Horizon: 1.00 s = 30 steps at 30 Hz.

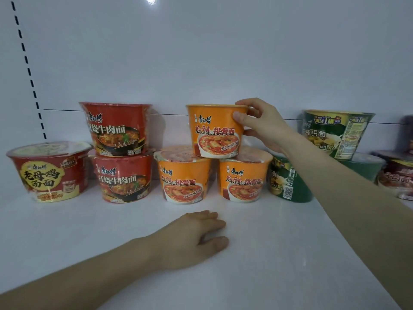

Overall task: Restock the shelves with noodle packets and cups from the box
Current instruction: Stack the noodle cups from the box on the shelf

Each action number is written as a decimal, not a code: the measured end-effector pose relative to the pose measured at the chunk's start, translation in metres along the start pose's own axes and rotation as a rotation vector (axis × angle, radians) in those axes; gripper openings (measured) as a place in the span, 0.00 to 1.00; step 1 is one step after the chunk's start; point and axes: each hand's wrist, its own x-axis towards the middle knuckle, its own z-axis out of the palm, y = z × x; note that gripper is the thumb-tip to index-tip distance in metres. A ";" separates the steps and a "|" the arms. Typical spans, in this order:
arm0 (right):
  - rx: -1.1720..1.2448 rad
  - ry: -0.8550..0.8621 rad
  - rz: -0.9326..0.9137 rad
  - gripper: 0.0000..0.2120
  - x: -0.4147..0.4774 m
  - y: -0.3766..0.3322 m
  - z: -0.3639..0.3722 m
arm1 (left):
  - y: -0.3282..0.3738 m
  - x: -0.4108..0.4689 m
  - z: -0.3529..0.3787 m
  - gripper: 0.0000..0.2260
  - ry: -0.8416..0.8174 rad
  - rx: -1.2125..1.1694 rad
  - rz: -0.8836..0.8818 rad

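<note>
Right hand (261, 124) curled on top orange cup (215, 130), centre frame: thumb on front wall, fingers over rim. Left hand (196, 238) palm down on shelf (279, 253), lower centre, fingers loosely bent, holding nothing. We note top orange cup bridges lower-left orange cup (184, 177) and lower-right orange cup (243, 177). Cups tapered, glossy film wrap, flat lids. Red cup stack (116, 130) left of centre; green cups (335, 133) at right, partly behind right forearm. Shelf smooth, white, reflective; we see broad strip between cup row and lower frame edge.
</note>
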 end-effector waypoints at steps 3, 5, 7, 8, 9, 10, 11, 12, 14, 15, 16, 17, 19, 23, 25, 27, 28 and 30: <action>-0.005 -0.006 0.011 0.14 0.002 0.005 0.001 | 0.000 0.000 0.002 0.24 0.021 -0.003 0.009; -0.011 0.002 0.012 0.13 0.003 0.007 0.002 | 0.000 -0.001 0.003 0.24 0.016 -0.005 0.005; -0.011 -0.012 0.016 0.13 0.003 0.008 0.001 | 0.000 -0.001 0.002 0.24 0.017 -0.003 0.005; -0.009 -0.026 0.020 0.14 0.003 0.008 0.000 | 0.000 0.000 0.002 0.24 0.019 -0.004 0.005; -0.010 -0.040 0.026 0.14 0.003 0.009 -0.001 | 0.001 -0.001 0.002 0.24 0.021 -0.004 0.006; -0.013 -0.052 0.034 0.14 0.003 0.009 -0.002 | 0.001 -0.001 0.002 0.24 0.023 -0.002 0.006; -0.013 -0.064 0.045 0.15 0.003 0.009 -0.003 | 0.001 -0.001 0.002 0.24 0.024 -0.001 0.005; -0.010 -0.077 0.058 0.15 0.003 0.009 -0.004 | 0.002 -0.001 0.002 0.24 0.022 0.001 0.002; 0.000 -0.110 0.083 0.16 0.003 0.009 -0.006 | 0.002 -0.001 0.002 0.23 0.016 0.005 0.003; 0.001 -0.127 0.093 0.16 0.003 0.008 -0.007 | 0.002 -0.001 0.002 0.23 0.009 0.006 0.003; -0.001 -0.139 0.101 0.16 0.003 0.007 -0.007 | 0.003 -0.001 0.001 0.23 0.002 0.007 0.004; -0.001 -0.147 0.110 0.16 0.003 0.006 -0.007 | 0.003 -0.001 0.001 0.23 -0.001 0.008 0.006; 0.012 -0.155 0.127 0.16 0.003 0.003 -0.005 | 0.002 -0.001 0.002 0.23 0.001 0.011 0.007; 0.043 -0.135 0.148 0.21 0.005 0.004 -0.001 | 0.001 -0.001 0.003 0.24 -0.003 0.010 -0.010; 0.058 -0.098 0.153 0.26 0.005 0.005 0.002 | 0.002 -0.001 0.001 0.24 -0.009 0.011 -0.012; 0.050 -0.039 0.153 0.29 0.003 0.005 0.004 | 0.003 -0.002 0.000 0.24 0.000 0.023 -0.005; 0.008 0.010 0.135 0.30 0.001 0.004 0.004 | 0.004 -0.003 -0.001 0.24 0.003 0.037 0.001; -0.177 0.160 0.047 0.28 -0.006 0.000 0.002 | 0.007 -0.007 -0.004 0.30 0.039 0.131 0.021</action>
